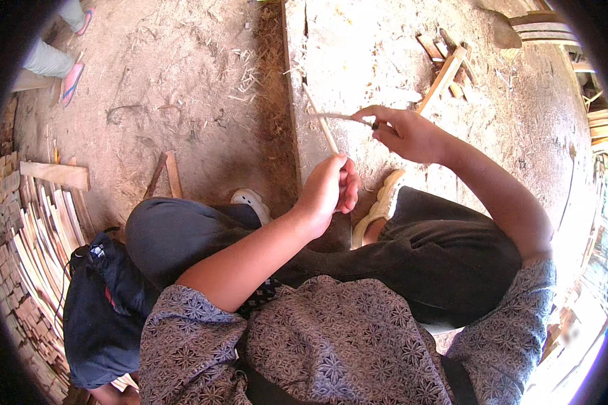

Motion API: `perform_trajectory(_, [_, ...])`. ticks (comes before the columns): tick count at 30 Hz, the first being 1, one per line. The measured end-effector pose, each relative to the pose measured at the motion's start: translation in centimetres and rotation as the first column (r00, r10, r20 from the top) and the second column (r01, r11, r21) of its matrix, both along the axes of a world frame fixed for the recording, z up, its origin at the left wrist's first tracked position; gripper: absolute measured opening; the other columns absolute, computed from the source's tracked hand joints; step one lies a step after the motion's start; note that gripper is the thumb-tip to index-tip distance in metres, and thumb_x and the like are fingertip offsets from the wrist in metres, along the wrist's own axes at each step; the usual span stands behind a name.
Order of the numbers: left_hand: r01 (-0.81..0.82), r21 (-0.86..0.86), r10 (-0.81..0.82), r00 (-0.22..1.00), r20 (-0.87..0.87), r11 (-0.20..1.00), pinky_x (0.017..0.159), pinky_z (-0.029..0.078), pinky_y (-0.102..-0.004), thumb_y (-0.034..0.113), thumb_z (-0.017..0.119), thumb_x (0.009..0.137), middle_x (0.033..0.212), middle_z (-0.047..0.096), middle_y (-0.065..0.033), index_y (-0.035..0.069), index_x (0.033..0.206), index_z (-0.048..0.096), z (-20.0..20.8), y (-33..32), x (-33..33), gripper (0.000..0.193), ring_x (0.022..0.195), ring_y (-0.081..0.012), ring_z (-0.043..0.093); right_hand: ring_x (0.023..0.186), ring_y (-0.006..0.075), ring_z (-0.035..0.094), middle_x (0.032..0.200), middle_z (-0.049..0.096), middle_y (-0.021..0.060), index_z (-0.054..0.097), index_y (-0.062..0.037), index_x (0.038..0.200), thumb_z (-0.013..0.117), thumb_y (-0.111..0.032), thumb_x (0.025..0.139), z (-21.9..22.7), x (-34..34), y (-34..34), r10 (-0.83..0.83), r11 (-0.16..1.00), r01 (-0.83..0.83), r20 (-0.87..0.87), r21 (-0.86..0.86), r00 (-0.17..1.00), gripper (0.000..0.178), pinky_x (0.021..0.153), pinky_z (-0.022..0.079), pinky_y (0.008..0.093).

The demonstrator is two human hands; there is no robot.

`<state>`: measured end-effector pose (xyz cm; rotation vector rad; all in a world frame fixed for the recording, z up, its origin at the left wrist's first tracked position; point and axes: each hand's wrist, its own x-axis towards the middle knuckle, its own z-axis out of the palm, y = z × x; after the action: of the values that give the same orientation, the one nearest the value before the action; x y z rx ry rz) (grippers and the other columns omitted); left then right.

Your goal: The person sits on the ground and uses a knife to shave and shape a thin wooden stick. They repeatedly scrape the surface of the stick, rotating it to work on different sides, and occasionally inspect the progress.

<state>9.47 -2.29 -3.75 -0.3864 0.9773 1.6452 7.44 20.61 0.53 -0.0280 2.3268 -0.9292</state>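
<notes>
I sit low with my knees spread. My left hand (331, 185) is closed around the lower end of a thin pale wooden stick (319, 118), which points up and away over the ground. My right hand (405, 131) grips the handle of a knife (338, 117). Its narrow pale blade points left and lies across the stick near its upper part. The two hands are about a hand's width apart. My palm hides the knife handle almost entirely.
A long pale plank (296, 74) lies on the dirt ahead. Wood offcuts (446, 64) lie at the upper right. Stacks of thin wood strips (40, 229) stand at my left beside a dark bag (94, 310). Another person's feet in pink sandals (69, 79) are at the upper left.
</notes>
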Motion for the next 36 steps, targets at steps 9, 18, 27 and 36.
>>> perform_trajectory(9, [-0.081, 0.034, 0.084, 0.993, -0.085, 0.996, 0.047, 0.034, -0.0268, 0.044, 0.036, 0.108, 0.058, 0.046, 0.0008, 0.018, 0.084, 0.042, 0.3, 0.9, 0.2, 0.036, 0.051, -0.0124, 0.045, 0.070, 0.0277, 0.066, 0.086, 0.069, 0.0192, 0.065, -0.0051, 0.125, 0.057, -0.013, 0.100, 3.9, 2.0, -0.1, 0.062, 0.994, -0.059, -0.027, 0.096, 0.998, 0.027, 0.068, 0.051, 0.0393])
perform_trajectory(18, [-0.080, 0.019, 0.081, 0.994, -0.074, 0.997, 0.044, 0.030, -0.0272, 0.045, 0.038, 0.108, 0.055, 0.042, 0.0016, 0.017, 0.083, 0.043, 0.7, 1.4, 0.6, 0.038, 0.047, -0.0124, 0.042, 0.080, 0.0364, 0.071, 0.086, 0.072, 0.0171, 0.065, -0.0060, 0.120, 0.055, -0.021, 0.101, 3.4, 0.0, -1.0, 0.230, 0.915, -0.192, -0.069, 0.355, 0.971, 0.026, 0.075, 0.056, 0.0465])
perform_trajectory(27, [-0.049, -0.054, 0.047, 0.998, -0.044, 0.997, 0.044, 0.030, -0.0286, 0.045, 0.041, 0.107, 0.054, 0.040, 0.0020, 0.017, 0.080, 0.043, -0.3, 0.7, 1.6, 0.039, 0.045, -0.0125, 0.040, 0.085, 0.0372, 0.071, 0.091, 0.072, 0.0157, 0.065, -0.0183, 0.121, 0.049, -0.030, 0.103, -0.8, -3.8, -3.1, 0.275, 0.889, -0.248, -0.015, 0.385, 0.961, 0.027, 0.078, 0.055, 0.0493])
perform_trajectory(36, [-0.141, -0.020, 0.139, 0.988, -0.064, 0.990, 0.046, 0.031, -0.0285, 0.052, 0.046, 0.105, 0.053, 0.037, 0.0029, 0.017, 0.077, 0.041, 0.2, 0.0, 1.3, 0.045, 0.046, -0.0122, 0.039, 0.060, 0.0282, 0.063, 0.064, 0.063, 0.0136, 0.065, -0.0110, 0.119, 0.059, -0.025, 0.101, 5.5, 0.4, -2.0, 0.158, 0.961, -0.161, 0.031, 0.224, 0.987, 0.024, 0.062, 0.047, 0.0423])
